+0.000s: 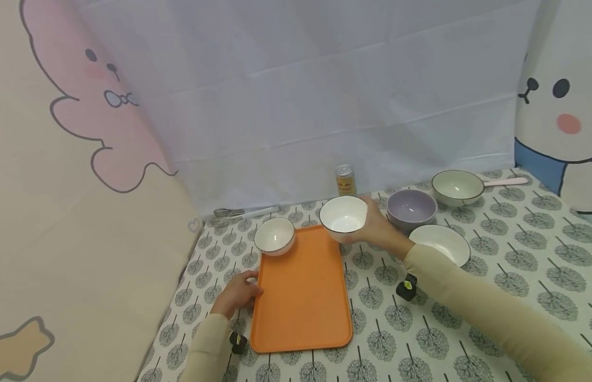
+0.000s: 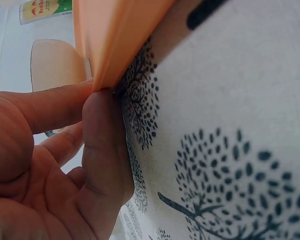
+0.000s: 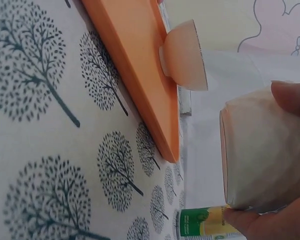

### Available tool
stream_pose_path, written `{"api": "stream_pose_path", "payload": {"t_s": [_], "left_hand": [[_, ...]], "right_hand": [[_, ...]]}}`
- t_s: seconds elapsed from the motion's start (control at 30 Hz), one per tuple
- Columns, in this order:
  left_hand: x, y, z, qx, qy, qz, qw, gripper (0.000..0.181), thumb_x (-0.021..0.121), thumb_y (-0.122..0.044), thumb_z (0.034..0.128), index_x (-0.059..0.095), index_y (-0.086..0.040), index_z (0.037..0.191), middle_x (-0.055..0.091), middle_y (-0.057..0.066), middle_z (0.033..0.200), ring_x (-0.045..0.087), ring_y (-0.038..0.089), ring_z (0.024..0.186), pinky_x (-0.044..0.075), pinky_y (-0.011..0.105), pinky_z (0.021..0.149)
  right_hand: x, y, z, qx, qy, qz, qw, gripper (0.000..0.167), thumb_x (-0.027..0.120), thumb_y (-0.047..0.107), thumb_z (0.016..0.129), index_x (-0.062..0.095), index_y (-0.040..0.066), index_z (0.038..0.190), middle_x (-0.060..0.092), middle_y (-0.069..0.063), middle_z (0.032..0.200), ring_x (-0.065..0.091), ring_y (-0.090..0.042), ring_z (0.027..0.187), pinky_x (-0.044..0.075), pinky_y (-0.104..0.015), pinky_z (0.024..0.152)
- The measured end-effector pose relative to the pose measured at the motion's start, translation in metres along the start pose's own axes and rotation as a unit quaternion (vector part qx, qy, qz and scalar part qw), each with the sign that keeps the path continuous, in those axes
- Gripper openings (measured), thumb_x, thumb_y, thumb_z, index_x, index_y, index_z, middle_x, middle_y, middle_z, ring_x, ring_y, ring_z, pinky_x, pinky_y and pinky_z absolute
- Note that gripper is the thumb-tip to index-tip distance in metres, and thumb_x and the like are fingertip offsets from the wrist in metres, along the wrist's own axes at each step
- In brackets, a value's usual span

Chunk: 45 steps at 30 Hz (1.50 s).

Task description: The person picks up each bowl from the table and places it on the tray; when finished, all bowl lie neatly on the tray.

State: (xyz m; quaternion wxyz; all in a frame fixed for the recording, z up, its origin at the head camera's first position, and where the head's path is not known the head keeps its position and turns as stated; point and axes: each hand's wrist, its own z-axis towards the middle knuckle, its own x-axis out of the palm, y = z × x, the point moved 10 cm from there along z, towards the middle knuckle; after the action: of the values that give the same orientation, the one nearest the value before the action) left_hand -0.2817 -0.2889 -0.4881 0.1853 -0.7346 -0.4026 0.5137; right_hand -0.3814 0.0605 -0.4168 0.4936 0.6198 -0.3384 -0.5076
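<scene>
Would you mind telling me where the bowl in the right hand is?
In the head view, the right hand holds the bowl by the far right corner of the tray, just in front of the can.

Soft, diffuse light leaves a shadow beside the orange tray (image 2: 117, 37).

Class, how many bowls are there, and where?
5: one bowl on the far left corner of the tray, another in the right hand; right of it, a purple bowl, a white bowl nearer, a pale bowl farther back.
</scene>
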Motion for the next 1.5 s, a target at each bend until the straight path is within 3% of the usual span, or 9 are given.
{"api": "stream_pose_path", "payload": {"t_s": [0.17, 0.43, 0.67, 0.9, 1.5], "left_hand": [[0.003, -0.003, -0.004, 0.017, 0.011, -0.026, 0.9995, 0.055, 0.067, 0.004, 0.0891, 0.05, 0.007, 0.141, 0.067, 0.015, 0.095, 0.07, 0.024, 0.077, 0.059, 0.041, 0.071], [0.001, -0.002, -0.005, 0.019, 0.004, -0.018, 0.9996, 0.055, 0.069, 0.002, 0.0882, 0.052, 0.006, 0.14, 0.068, 0.014, 0.095, 0.069, 0.023, 0.078, 0.059, 0.04, 0.071], [0.001, -0.004, -0.006, 0.019, 0.004, -0.026, 0.9995, 0.055, 0.069, 0.004, 0.088, 0.051, 0.008, 0.139, 0.07, 0.014, 0.095, 0.07, 0.024, 0.078, 0.059, 0.04, 0.071], [0.003, -0.004, -0.006, 0.016, 0.009, -0.021, 0.9996, 0.054, 0.069, 0.003, 0.089, 0.051, 0.007, 0.14, 0.069, 0.012, 0.093, 0.069, 0.021, 0.076, 0.059, 0.036, 0.069], [0.002, -0.001, -0.001, 0.009, 0.002, -0.014, 0.9999, 0.054, 0.07, -0.001, 0.0891, 0.053, 0.003, 0.14, 0.069, 0.011, 0.095, 0.068, 0.02, 0.077, 0.059, 0.038, 0.07]], "right_hand": [[0.017, -0.004, 0.009, -0.002, 0.004, 0.015, 0.9999, 0.132, 0.097, 0.025, 0.063, 0.007, 0.004, 0.158, 0.031, -0.024, 0.151, 0.039, -0.042, 0.135, 0.035, -0.056, 0.11], [0.04, 0.002, 0.014, -0.015, 0.009, 0.018, 0.9997, 0.127, 0.096, 0.021, 0.064, 0.01, 0.002, 0.156, 0.033, -0.024, 0.148, 0.042, -0.041, 0.132, 0.035, -0.055, 0.11], [0.056, -0.016, 0.025, 0.018, 0.027, -0.008, 0.9994, 0.129, 0.095, 0.025, 0.066, 0.006, 0.004, 0.157, 0.032, -0.024, 0.149, 0.04, -0.042, 0.134, 0.032, -0.055, 0.112], [0.067, -0.021, 0.03, 0.011, 0.035, -0.016, 0.9992, 0.125, 0.096, 0.021, 0.061, 0.014, 0.0, 0.154, 0.036, -0.023, 0.144, 0.044, -0.041, 0.129, 0.034, -0.054, 0.111], [0.078, -0.024, 0.039, 0.016, 0.057, -0.039, 0.9975, 0.128, 0.095, 0.029, 0.064, 0.009, 0.005, 0.157, 0.034, -0.022, 0.146, 0.043, -0.039, 0.129, 0.033, -0.053, 0.111]]}}
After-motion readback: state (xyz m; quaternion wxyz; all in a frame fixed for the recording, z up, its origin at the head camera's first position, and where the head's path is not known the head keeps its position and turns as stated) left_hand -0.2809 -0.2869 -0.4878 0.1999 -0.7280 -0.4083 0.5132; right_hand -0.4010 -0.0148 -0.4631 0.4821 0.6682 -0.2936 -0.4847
